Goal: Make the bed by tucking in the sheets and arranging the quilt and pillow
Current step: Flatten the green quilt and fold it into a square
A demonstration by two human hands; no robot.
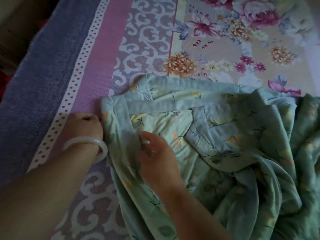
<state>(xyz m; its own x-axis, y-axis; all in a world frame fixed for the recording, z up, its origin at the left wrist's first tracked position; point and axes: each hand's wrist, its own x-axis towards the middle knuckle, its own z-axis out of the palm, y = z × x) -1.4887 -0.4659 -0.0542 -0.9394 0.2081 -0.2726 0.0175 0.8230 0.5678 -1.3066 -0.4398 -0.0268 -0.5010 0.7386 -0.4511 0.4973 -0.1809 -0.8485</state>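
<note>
A bed fills nearly the whole frame, covered by a floral bed sheet [233, 40] with pink and orange blossoms at the upper right, a lilac scroll-patterned band down the middle left and a pink stripe edged with white and red dots. Outside that border, along the left of the frame, lies a blue fleecy blanket [34, 84], and beyond it, in the dim upper left corner, is the bed's side, too dark to make out. The upper half of the sheet is bare and flat.

The pale green flowered quilt [216, 153] lies crumpled over the lower right of the frame, its plain green binding folded back on itself in several overlapping strips, with one corner at centre left.

The left hand [84, 125], a white bangle [86, 146] on its wrist, is curled closed against the quilt's left edge just below that corner; whether cloth is pinched inside the fist cannot be told. The right hand [155, 151] rests on the quilt just beside it, thumb and fingers drawn narrow onto a fold of the binding.
</note>
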